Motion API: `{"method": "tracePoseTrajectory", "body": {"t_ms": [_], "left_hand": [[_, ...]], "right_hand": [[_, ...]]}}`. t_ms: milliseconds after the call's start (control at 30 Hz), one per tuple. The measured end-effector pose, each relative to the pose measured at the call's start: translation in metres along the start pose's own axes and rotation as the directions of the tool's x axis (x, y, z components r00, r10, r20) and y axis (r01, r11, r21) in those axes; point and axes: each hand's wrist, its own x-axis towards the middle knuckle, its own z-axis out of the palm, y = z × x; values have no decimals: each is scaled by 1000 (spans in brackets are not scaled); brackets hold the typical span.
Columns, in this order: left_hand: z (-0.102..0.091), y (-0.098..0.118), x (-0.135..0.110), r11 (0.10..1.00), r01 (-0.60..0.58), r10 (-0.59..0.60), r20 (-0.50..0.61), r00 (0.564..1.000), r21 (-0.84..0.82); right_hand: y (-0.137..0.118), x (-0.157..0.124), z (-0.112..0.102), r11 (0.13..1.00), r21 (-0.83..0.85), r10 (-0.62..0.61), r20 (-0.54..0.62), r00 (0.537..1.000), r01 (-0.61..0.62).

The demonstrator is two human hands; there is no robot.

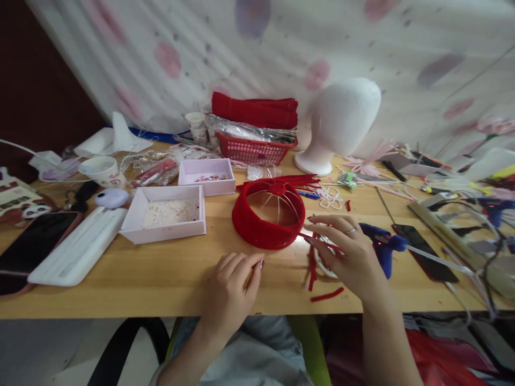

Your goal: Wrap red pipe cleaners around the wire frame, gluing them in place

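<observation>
A round red fuzzy band [257,236], with thin pale wires meeting at a red disc, stands on the table between and beyond my hands. My left hand [235,284] rests near the table's front edge, fingers curled in, with nothing seen in them. My right hand [341,244], a ring on one finger, pinches a thin red strip [306,235] whose far end lies at the band's right side. Beneath that hand is a partly hidden white round object [324,265]. Loose red pieces [326,295] lie close by. A blue glue gun [380,244] sits just right of it.
Left of the band are two pale boxes, one of small pearls [134,228] and one of coloured gems [231,182]. Behind stand a red basket [257,153] and a white foam head [341,118]. Phones [426,252], a power strip [446,241] and cables occupy the right.
</observation>
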Motion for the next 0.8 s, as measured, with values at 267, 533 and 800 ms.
{"method": "tracePoseTrajectory", "body": {"t_ms": [267,533,800], "left_hand": [[1,20,-1,998,-34,43,160,986,-61],[8,24,1,994,-110,113,239,964,-24],[10,8,-7,969,-171,224,352,909,-177]], "right_hand": [[2,-44,-25,984,-71,149,-150,977,-161],[-8,-65,-36,915,23,396,-257,882,-404],[-6,-56,-23,911,-4,396,-264,880,-412]]}}
